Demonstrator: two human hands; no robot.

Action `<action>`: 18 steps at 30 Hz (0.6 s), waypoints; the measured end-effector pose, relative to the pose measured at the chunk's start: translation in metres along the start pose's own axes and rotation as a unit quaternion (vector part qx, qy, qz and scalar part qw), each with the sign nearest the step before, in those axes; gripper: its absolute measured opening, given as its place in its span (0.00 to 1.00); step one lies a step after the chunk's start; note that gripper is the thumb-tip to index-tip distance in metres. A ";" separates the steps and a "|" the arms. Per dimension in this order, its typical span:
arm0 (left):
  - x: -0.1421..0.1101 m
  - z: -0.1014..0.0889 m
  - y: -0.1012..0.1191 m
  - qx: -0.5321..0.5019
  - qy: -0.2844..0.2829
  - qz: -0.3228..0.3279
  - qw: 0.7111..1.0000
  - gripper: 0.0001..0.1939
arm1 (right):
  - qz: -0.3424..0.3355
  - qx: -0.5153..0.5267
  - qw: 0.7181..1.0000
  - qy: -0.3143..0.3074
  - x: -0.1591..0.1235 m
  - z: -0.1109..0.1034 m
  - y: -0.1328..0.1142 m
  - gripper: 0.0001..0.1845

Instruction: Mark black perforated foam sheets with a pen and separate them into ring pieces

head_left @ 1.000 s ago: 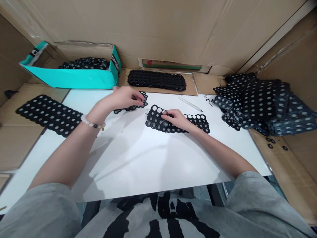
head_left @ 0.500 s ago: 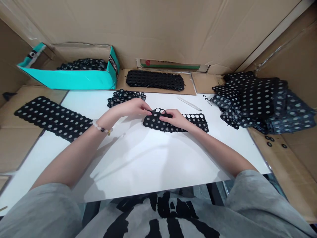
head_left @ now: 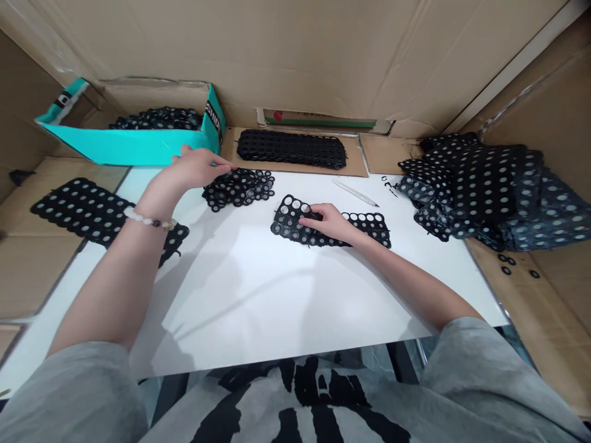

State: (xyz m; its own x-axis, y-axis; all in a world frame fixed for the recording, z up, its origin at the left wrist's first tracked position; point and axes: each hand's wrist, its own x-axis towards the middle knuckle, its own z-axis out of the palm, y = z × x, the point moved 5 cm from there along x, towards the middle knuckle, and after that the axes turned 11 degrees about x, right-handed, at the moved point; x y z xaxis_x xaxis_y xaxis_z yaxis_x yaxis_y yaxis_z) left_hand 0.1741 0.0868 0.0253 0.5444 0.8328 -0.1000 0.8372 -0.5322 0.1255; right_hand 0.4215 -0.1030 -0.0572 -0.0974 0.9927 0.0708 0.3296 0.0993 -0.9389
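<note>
My right hand pinches the upper edge of a black strip full of round holes, which lies on the white table in front of me. At that strip's upper left, the larger holes show white. My left hand, with a beaded bracelet at the wrist, is over the left end of a pile of small black rings. Its thumb and fingertips are pressed together there; whether a ring is between them is hidden. A longer black sheet with round holes lies partly under my left forearm.
Behind my left hand stands a turquoise box with black pieces inside. A stack of black strips lies on cardboard at the back. A white pen rests on the table. Black perforated sheets are heaped right, near loose rings.
My left hand has let go of the strip and moved left and back to the ring pile. The strip's upper left corner now lies uncovered. My right hand stays on it.
</note>
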 end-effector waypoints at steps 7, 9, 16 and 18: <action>-0.012 0.004 0.057 0.007 0.002 0.063 0.998 0.24 | -0.003 0.000 1.000 0.003 -0.001 0.000 -0.001 0.19; -0.022 0.012 0.081 -0.029 -0.053 0.147 0.987 0.22 | -0.003 0.009 1.000 0.002 -0.001 0.000 -0.001 0.19; -0.042 0.042 0.134 -0.085 -0.097 0.253 0.959 0.17 | -0.025 0.023 0.999 0.002 -0.001 0.000 -0.002 0.20; -0.044 0.046 0.138 -0.092 -0.101 0.255 0.957 0.17 | -0.027 0.023 0.999 0.004 0.000 0.000 -0.003 0.20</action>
State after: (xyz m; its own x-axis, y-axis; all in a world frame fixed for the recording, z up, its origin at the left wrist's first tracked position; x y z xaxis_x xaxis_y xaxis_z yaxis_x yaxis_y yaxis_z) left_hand 0.2680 -0.0300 0.0013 0.8943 0.4156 -0.1656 0.4468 -0.8107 0.3784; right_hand 0.4204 -0.1033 -0.0545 -0.1064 0.9865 0.1245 0.2805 0.1499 -0.9481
